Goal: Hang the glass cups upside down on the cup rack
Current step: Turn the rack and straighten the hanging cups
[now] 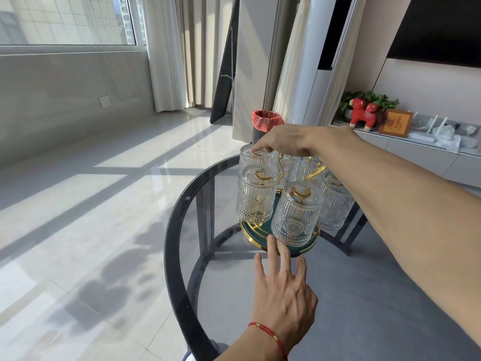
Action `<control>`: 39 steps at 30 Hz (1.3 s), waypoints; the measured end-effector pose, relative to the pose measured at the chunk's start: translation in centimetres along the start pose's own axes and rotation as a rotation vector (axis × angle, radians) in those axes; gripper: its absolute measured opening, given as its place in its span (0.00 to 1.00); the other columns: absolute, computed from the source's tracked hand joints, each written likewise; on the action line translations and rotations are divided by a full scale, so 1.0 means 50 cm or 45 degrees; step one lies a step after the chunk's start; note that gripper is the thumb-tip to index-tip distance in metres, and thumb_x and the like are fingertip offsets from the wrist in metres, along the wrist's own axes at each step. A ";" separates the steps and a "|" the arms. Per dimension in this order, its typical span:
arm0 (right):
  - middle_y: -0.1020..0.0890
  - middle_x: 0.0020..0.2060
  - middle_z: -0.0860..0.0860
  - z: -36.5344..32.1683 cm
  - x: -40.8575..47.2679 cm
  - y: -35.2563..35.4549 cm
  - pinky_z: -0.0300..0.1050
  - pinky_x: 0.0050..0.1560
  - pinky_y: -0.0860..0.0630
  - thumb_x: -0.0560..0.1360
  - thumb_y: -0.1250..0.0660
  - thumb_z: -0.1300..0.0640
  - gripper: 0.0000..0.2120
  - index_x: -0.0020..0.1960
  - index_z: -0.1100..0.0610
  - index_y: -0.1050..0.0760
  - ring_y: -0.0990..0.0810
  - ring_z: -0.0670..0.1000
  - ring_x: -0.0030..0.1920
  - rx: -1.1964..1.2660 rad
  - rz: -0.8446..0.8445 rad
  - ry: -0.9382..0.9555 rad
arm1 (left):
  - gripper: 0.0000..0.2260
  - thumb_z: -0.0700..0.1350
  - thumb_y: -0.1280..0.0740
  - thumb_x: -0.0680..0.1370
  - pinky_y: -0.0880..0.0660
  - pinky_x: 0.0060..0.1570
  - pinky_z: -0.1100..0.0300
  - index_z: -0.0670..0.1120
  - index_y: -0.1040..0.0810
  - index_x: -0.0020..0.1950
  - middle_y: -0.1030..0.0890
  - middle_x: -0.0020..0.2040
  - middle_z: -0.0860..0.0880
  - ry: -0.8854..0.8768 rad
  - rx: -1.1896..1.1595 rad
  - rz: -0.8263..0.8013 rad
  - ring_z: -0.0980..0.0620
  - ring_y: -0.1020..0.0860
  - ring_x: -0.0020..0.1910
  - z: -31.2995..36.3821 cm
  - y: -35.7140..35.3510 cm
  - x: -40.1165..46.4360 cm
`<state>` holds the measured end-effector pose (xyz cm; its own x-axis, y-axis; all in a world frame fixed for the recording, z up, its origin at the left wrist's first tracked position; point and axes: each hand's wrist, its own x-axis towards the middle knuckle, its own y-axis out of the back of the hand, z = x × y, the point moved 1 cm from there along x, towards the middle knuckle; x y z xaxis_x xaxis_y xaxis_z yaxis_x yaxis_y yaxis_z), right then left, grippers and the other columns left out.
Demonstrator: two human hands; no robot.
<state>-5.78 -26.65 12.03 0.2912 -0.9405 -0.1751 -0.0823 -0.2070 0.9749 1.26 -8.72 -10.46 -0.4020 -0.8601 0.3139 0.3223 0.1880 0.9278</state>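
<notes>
On the round glass counter (182,230) with a dark rim stands the cup rack (263,234), which has a dark green base with a gold edge and gold arms. Several ribbed glass cups hang on it upside down, with their bottoms upward. One front cup (296,212) is nearest to the camera, a left cup (256,195) hangs beside it, and a far cup (253,156) is behind that one, higher in the picture. One more cup (335,201) hangs at the right side, partly hidden by the forearm, and others are visible behind the middle.

The right hand (289,140) reaches from the right across the top of the rack. Its grip is loosely bent, and the fingertips (259,147) touch the upturned bottom of the far cup; I cannot tell if the fingers close around it or only rest on it.

The left hand (283,295), with a red string on the wrist, is open with spread fingers and holds nothing. Two of its fingers (272,246) lie at the gold edge of the base, just below the front cup.

Behind the counter there is a bin with a red bag (266,120), and a red toy animal (363,113) stands on a low shelf at the right.
</notes>
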 end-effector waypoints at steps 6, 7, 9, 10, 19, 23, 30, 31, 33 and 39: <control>0.23 0.56 0.54 0.005 -0.005 0.003 0.47 0.58 0.34 0.88 0.51 0.59 0.21 0.73 0.60 0.25 0.25 0.56 0.62 0.000 0.071 0.109 | 0.21 0.51 0.40 0.75 0.36 0.70 0.32 0.44 0.27 0.66 0.38 0.78 0.32 0.000 0.005 -0.006 0.31 0.47 0.80 0.000 0.001 0.000; 0.21 0.58 0.54 0.005 -0.008 0.004 0.46 0.58 0.36 0.87 0.51 0.60 0.21 0.73 0.59 0.25 0.25 0.55 0.63 0.021 0.112 0.136 | 0.21 0.51 0.40 0.75 0.36 0.70 0.32 0.45 0.27 0.66 0.38 0.78 0.32 0.000 0.005 -0.002 0.31 0.47 0.80 0.000 0.001 0.000; 0.18 0.64 0.55 0.008 -0.010 0.008 0.44 0.58 0.35 0.86 0.49 0.62 0.21 0.71 0.58 0.22 0.23 0.52 0.63 0.033 0.174 0.176 | 0.21 0.51 0.40 0.75 0.36 0.70 0.32 0.45 0.27 0.66 0.38 0.78 0.32 0.000 0.001 0.004 0.31 0.47 0.80 0.000 -0.001 0.000; 0.18 0.64 0.55 0.012 -0.010 0.010 0.44 0.58 0.33 0.85 0.48 0.61 0.21 0.69 0.58 0.20 0.22 0.51 0.61 0.018 0.205 0.187 | 0.21 0.51 0.40 0.75 0.36 0.70 0.32 0.45 0.27 0.66 0.38 0.78 0.32 -0.001 0.000 0.004 0.31 0.48 0.80 0.000 -0.001 0.000; 0.12 0.50 0.49 0.106 -0.044 0.022 0.48 0.54 0.25 0.79 0.47 0.45 0.25 0.48 0.54 0.13 0.17 0.51 0.52 0.445 0.394 -0.103 | 0.20 0.51 0.40 0.73 0.33 0.68 0.33 0.44 0.26 0.62 0.34 0.76 0.32 -0.005 0.028 0.026 0.31 0.44 0.79 -0.002 -0.007 0.001; 0.12 0.52 0.51 0.117 -0.047 0.010 0.50 0.60 0.28 0.82 0.52 0.43 0.32 0.51 0.57 0.12 0.18 0.54 0.54 0.577 0.322 -0.139 | 0.21 0.52 0.40 0.73 0.32 0.67 0.33 0.45 0.25 0.62 0.34 0.76 0.33 0.004 0.038 0.031 0.31 0.43 0.79 -0.001 -0.005 0.001; 0.14 0.52 0.50 0.122 -0.033 -0.006 0.45 0.61 0.32 0.85 0.56 0.40 0.34 0.56 0.56 0.14 0.20 0.49 0.54 0.732 0.147 -0.186 | 0.21 0.52 0.35 0.71 0.28 0.66 0.34 0.46 0.23 0.62 0.30 0.75 0.34 0.020 0.059 0.001 0.32 0.39 0.78 -0.002 -0.003 0.001; 0.15 0.53 0.50 0.123 -0.031 -0.006 0.50 0.65 0.33 0.85 0.56 0.40 0.35 0.57 0.56 0.14 0.21 0.51 0.56 0.713 0.141 -0.200 | 0.21 0.52 0.35 0.71 0.28 0.66 0.34 0.47 0.23 0.62 0.30 0.75 0.34 0.019 0.060 0.004 0.32 0.38 0.78 -0.002 -0.003 0.001; 0.17 0.50 0.47 0.120 -0.026 -0.005 0.55 0.68 0.34 0.84 0.56 0.38 0.36 0.59 0.57 0.14 0.22 0.53 0.57 0.659 0.125 -0.213 | 0.21 0.52 0.35 0.71 0.28 0.66 0.34 0.47 0.23 0.63 0.31 0.75 0.34 0.019 0.062 0.010 0.32 0.39 0.78 -0.002 -0.004 0.002; 0.19 0.54 0.50 0.113 -0.012 0.002 0.53 0.65 0.36 0.85 0.60 0.38 0.38 0.63 0.57 0.16 0.26 0.56 0.62 0.592 0.083 -0.230 | 0.21 0.52 0.36 0.71 0.28 0.65 0.34 0.46 0.23 0.62 0.30 0.75 0.34 0.018 0.066 0.024 0.32 0.38 0.78 -0.001 -0.005 0.002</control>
<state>-11.32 -27.64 11.45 0.1051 -0.9786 -0.1770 -0.5229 -0.2057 0.8272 1.19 -8.88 -10.65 -0.3839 -0.8629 0.3288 0.2849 0.2280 0.9310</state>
